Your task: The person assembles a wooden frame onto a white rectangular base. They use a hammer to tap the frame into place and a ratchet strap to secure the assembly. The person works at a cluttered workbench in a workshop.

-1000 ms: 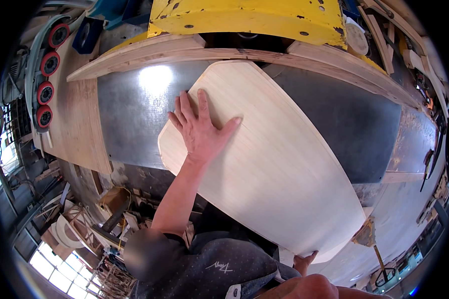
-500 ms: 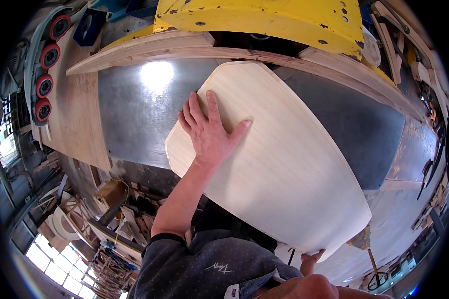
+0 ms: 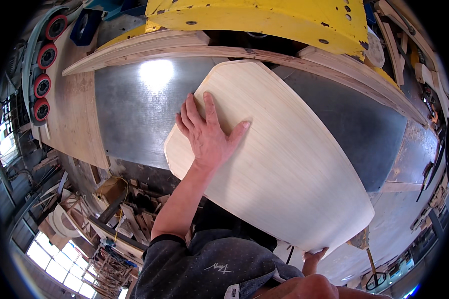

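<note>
A large pale wooden panel (image 3: 284,154) with cut-off corners lies slantwise over a grey metal table top (image 3: 129,114), its near end reaching past the table's front edge. My left hand (image 3: 209,137) rests palm down on the panel's left part, with the fingers spread and the thumb apart. At the panel's near right edge, my right hand (image 3: 314,259) grips the rim; most of its fingers are hidden under or behind the edge. Fine straight grain runs along the panel's face.
A fence of wooden boards (image 3: 234,52) runs behind the panel, before a yellow machine housing (image 3: 264,25) with chipped paint. On the left stands a roller unit with several red-rimmed wheels (image 3: 47,56). Wood offcuts (image 3: 134,219) lie at lower left. A handwheel (image 3: 375,280) is at lower right.
The view has shifted slightly. The panel's near right end sits a touch farther right, and both hands keep their places on it.
</note>
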{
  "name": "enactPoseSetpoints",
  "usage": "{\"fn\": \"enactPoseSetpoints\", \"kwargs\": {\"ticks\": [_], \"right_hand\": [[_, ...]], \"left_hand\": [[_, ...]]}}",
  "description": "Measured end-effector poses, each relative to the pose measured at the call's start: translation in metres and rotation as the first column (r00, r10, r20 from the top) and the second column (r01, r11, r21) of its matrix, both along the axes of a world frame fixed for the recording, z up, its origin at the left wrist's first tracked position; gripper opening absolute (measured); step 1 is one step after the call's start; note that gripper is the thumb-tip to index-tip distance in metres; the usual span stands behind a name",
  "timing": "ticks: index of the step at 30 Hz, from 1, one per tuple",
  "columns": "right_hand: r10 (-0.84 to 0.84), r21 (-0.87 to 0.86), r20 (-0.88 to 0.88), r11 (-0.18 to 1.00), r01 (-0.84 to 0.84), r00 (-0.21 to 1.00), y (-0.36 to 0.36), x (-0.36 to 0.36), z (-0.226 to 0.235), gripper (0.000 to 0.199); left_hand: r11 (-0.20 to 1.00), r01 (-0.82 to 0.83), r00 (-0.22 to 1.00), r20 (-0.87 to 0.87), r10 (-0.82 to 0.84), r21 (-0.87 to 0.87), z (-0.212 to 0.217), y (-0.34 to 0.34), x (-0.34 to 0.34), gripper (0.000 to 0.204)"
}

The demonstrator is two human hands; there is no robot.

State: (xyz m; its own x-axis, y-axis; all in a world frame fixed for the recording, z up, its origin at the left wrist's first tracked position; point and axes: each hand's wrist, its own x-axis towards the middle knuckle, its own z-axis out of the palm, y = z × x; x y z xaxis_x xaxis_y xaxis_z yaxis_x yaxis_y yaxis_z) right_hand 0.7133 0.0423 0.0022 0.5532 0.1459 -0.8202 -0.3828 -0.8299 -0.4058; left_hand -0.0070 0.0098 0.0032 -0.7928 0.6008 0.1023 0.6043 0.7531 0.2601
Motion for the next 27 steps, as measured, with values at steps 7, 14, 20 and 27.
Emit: {"fn": "enactPoseSetpoints", "kwargs": {"ticks": [7, 14, 20, 27], "right_hand": [[0.05, 0.058, 0.055, 0.997, -0.053, 0.997, 0.024, -0.01, 0.003, 0.076], [0.1, 0.029, 0.088, 0.994, -0.103, 0.991, 0.048, -0.015, 0.004, 0.078], [0.109, 0.07, 0.053, 0.991, -0.113, 0.993, 0.064, 0.002, -0.001, 0.083], [0.179, 0.04, 0.076, 0.982, -0.183, 0.981, 0.088, 0.001, -0.001, 0.074]], "left_hand": [[0.998, -0.027, 1.0, 0.011, 0.028, -0.048, 0.002, 0.003, 0.004, 0.11], [0.997, -0.055, 0.998, 0.018, 0.056, -0.058, 0.002, 0.005, 0.009, 0.11], [0.995, -0.087, 0.994, 0.057, 0.09, -0.043, 0.005, 0.007, 0.012, 0.108], [0.989, -0.13, 0.986, 0.098, 0.136, -0.066, 0.01, 0.011, 0.016, 0.107]]}}
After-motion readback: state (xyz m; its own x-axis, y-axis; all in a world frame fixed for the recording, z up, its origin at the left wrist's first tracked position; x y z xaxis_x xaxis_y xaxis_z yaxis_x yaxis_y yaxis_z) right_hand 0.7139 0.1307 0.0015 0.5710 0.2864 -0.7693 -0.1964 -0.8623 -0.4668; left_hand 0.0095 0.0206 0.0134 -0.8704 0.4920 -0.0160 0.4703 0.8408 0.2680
